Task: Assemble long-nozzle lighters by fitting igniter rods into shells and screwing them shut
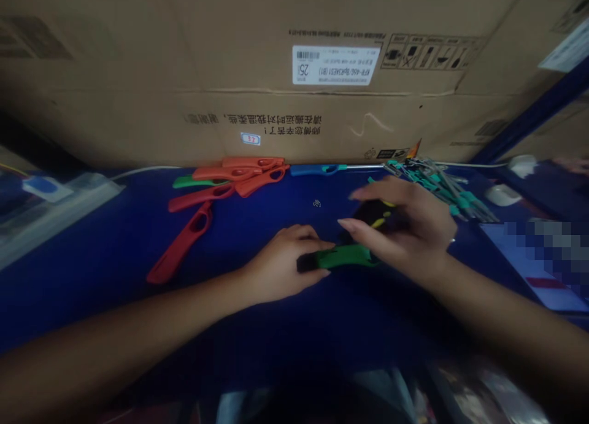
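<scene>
My left hand [285, 261] rests on the blue table [115, 252] with its fingers curled around the dark end of a green plastic handle [343, 256]. My right hand [405, 227] reaches in from the right, fingers bent over the other end of that green handle and over a black and yellow object [375, 214] beneath the palm. What the right fingers actually grip is partly hidden.
Several red plastic handles [202, 200] and a green one [191, 181] lie at the back left. A blue handle [317, 169] and a pile of teal-tipped metal tools [437, 185] lie at the back. A large cardboard box [276, 74] stands behind the table.
</scene>
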A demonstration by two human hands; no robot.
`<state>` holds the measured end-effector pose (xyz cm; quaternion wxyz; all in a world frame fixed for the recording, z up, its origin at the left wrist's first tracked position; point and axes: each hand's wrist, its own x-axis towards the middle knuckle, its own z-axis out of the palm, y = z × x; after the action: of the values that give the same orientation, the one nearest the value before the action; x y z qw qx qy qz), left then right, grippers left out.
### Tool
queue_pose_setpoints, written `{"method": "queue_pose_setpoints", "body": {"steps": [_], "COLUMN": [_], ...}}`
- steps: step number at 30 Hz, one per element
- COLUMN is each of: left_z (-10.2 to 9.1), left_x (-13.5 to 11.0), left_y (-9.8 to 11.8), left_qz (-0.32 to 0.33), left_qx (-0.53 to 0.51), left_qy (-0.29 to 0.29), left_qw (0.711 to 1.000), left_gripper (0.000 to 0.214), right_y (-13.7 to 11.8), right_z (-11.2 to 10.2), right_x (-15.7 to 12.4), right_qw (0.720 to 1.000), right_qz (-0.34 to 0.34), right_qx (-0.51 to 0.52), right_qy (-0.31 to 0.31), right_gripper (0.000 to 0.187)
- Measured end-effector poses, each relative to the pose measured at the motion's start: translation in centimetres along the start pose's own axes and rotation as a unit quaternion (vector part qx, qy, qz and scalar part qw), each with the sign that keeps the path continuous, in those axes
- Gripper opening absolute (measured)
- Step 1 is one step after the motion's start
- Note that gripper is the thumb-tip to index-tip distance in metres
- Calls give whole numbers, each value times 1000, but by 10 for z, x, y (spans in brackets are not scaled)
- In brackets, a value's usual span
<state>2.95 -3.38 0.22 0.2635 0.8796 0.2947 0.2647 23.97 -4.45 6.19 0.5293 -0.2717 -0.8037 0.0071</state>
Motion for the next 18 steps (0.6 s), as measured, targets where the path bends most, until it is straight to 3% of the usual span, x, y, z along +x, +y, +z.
{"method": "queue_pose_setpoints", "body": {"steps": [2,3,7,9,12,13,15,18], "left_z": [0,0,-2,-2,-1,-1,-1,-1], "left_x": [0,0,1,1,1,1,1,1], "left_y": [0,0,1,1,1,1,1,1], "left_qz": [0,0,-3,-4,-5,-5,-4,-2], "left_qx": [-1,-4,-17,-14,-8,-9,-12,-13], "left_qy": [2,0,-6,-9,-10,-10,-10,-11], "left_qw": [1000,1000,1000,1000,1000,1000,1000,1000], "left_gripper": [36,36,33,33,36,37,38,36], "right_y": [1,1,0,2,7,7,6,2], "right_z": [0,0,2,2,-2,-4,-8,-10], "right_x": [-2,-2,-1,-1,-2,-2,-1,4], "right_qw": [998,1000,980,988,1000,999,999,985], "right_qz": [-38,-21,118,91,-21,-40,-18,80], "right_qx": [-35,-21,113,100,-11,-26,11,103], "right_qy": [22,4,-110,-80,16,20,-27,-116], "right_gripper": [27,29,45,41,30,29,33,41]}}
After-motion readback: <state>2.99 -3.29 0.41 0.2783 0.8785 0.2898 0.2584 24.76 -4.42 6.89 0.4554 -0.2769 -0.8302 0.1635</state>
